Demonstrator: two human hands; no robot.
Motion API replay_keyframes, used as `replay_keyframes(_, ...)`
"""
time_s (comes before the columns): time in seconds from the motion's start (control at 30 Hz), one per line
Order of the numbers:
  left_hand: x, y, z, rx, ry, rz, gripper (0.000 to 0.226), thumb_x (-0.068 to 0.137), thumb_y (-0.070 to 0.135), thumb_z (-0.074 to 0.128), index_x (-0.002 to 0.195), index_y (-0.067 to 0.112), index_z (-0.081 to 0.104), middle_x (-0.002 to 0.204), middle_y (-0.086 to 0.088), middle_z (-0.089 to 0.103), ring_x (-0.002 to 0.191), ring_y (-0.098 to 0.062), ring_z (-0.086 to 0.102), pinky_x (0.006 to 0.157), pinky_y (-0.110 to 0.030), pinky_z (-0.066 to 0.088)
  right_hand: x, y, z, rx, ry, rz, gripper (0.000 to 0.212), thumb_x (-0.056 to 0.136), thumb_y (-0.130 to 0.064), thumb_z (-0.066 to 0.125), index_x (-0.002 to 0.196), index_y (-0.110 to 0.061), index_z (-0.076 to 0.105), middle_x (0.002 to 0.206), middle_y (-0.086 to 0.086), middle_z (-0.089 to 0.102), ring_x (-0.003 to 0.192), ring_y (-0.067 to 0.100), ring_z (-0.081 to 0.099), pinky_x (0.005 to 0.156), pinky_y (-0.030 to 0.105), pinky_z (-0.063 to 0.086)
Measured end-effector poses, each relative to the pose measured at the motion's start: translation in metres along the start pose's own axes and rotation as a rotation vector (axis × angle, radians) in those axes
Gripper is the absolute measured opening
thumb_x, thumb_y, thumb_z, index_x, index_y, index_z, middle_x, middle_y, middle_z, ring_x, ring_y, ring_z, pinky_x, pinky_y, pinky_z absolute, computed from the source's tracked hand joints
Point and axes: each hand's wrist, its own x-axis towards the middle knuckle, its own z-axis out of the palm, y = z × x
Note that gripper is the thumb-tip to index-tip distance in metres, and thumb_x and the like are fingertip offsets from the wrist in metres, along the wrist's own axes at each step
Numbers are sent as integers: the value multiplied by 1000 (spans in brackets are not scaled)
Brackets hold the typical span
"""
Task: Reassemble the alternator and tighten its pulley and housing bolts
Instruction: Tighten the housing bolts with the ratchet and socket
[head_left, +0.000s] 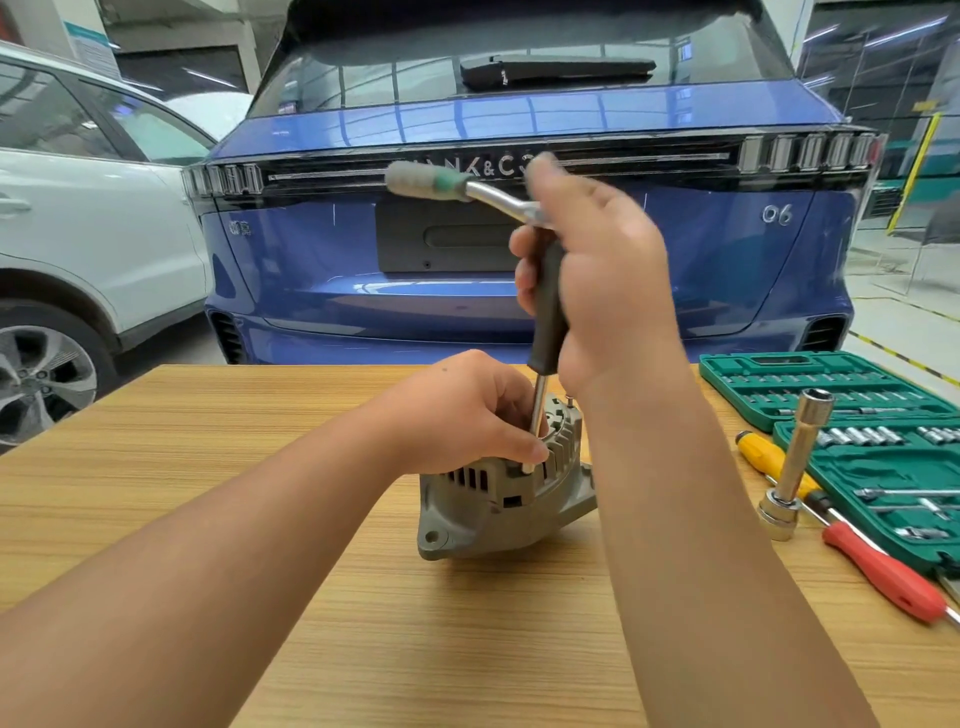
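Nearest, our left hand (467, 410) grips the alternator (498, 493) on the wooden table (260, 467). Above, our right hand (597, 275) clasps the driver handle (548, 312), whose shaft stands on the housing, ratchet (447, 182) attached. Right: socket set (831, 395), screwdrivers (878, 571). Beyond, a blue car (519, 291).

My left hand (467, 410) grips the grey cast-metal alternator (501, 493) on the wooden table (260, 467); my right hand (597, 291) holds the dark-handled socket driver (545, 312) upright on it.
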Motion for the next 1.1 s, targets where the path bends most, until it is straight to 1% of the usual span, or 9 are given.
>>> replay_keyframes(0.1, 0, -1, 0, -11, 6, 0, 8, 84, 40, 82, 86, 36, 75, 81, 19, 73, 74, 3, 66, 63, -23, 48, 3, -10, -7, 219, -194, 349, 34, 101, -43, 51, 92, -13, 65, 73, 2, 67, 57, 13, 52, 59, 27, 34)
replay_keyframes(0.2, 0, -1, 0, -17, 4, 0, 8, 84, 39, 83, 85, 39, 75, 81, 23, 72, 74, 8, 65, 60, -18, 44, 3, -11, -8, 324, -253, 396, 29, 95, -31, 59, 113, -8, 63, 82, 3, 67, 63, 12, 54, 62, 24, 37)
replay_keyframes(0.27, 0, -2, 0, -29, 6, -1, 9, 83, 40, 83, 85, 40, 75, 81, 23, 73, 74, 7, 66, 61, -19, 45, 3, -14, -9, 439, -281, 387, 41, 81, -21, 67, 119, -13, 56, 84, 3, 60, 68, 11, 52, 62, 22, 40)
replay_keyframes(0.4, -1, -2, 0, -29, 7, 10, 15, 82, 39, 84, 87, 47, 72, 79, 22, 72, 72, 7, 65, 62, -22, 45, 0, -13, -11, 560, -331, 350, 21, 73, -11, 67, 83, -21, 52, 73, -3, 52, 66, 10, 49, 66, 23, 37)
replay_keyframes(0.5, 0, -1, 0, -43, 2, 2, 11, 83, 38, 83, 85, 43, 74, 78, 21, 73, 72, 7, 65, 63, -21, 45, -1, -4, -10, 364, -234, -21, 29, 83, 7, 67, 77, -14, 49, 80, 5, 57, 72, 18, 57, 69, 29, 49)
replay_keyframes(0.6, 0, 0, 0, -54, 6, -19, 8, 84, 37, 83, 83, 39, 75, 79, 22, 73, 73, 6, 66, 66, -23, 47, 0, 7, -12, -162, -225, -519, 18, 90, 11, 66, 88, -6, 59, 98, 20, 62, 89, 23, 61, 80, 35, 53)
replay_keyframes(0.67, 0, 1, 0, -54, 0, -16, 9, 85, 36, 83, 81, 40, 75, 78, 22, 73, 73, 7, 66, 66, -22, 47, 2, 11, -15, -257, -297, -627, 15, 91, 10, 63, 94, -5, 62, 108, 23, 63, 100, 24, 63, 83, 31, 55)
replay_keyframes(0.87, -2, 1, 0, -56, 15, -16, 14, 84, 35, 83, 77, 42, 74, 77, 19, 73, 73, 5, 65, 64, -21, 43, 7, 10, -28, 293, -691, -68, 42, 89, -20, 36, 115, -12, 68, 131, 17, 58, 93, 30, 58, 78, 40, 47)
replay_keyframes(1.1, -2, 2, -1, -39, 1, -34, 9, 83, 37, 83, 79, 38, 75, 75, 19, 73, 71, 5, 65, 64, -22, 44, 15, 21, -34, 508, -848, 92, 58, 83, -57, 46, 125, -24, 67, 122, 17, 62, 87, 28, 55, 77, 41, 44)
